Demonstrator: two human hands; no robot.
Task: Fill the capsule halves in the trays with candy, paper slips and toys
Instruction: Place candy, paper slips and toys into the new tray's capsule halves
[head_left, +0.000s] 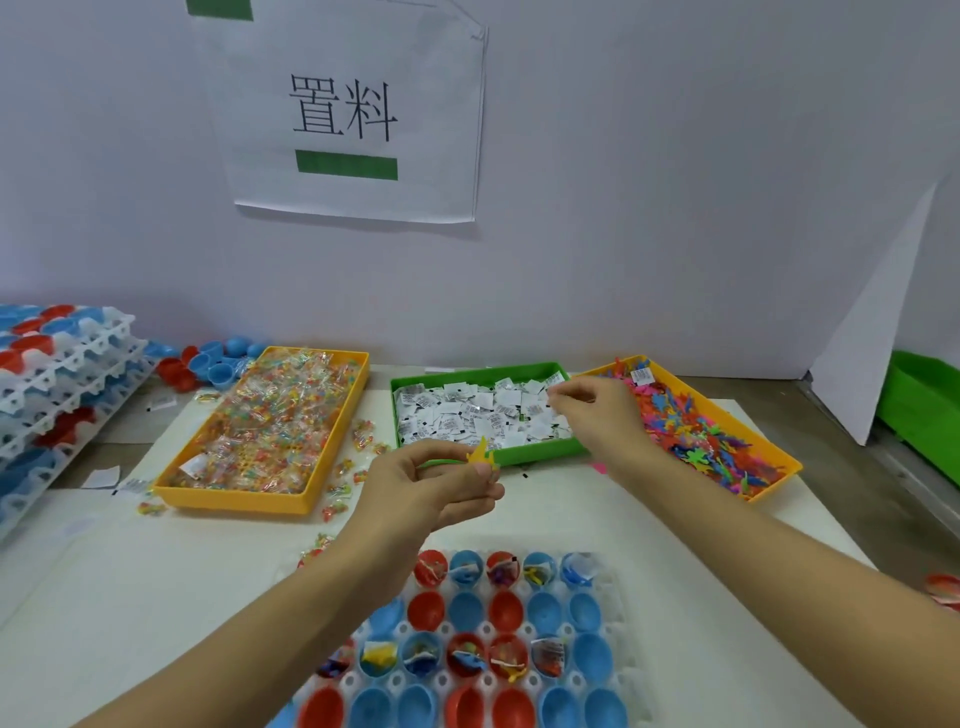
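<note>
Over the green bin (405, 415) of slips (467, 410), the right hand (597, 410) reaches, its fingers (558, 393) pinched at the far right corner; whether they hold a slip cannot be told. The left hand (436, 483), nearer the capsule tray (613, 582), grips a yellow toy (480, 454). The empty halves (506, 610) lie straight below and toward the person.

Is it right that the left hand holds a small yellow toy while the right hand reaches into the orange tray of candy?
Not quite. In the head view the right hand is over the green tray of paper slips, not the candy tray. The left hand does hold a small yellow toy.
</note>
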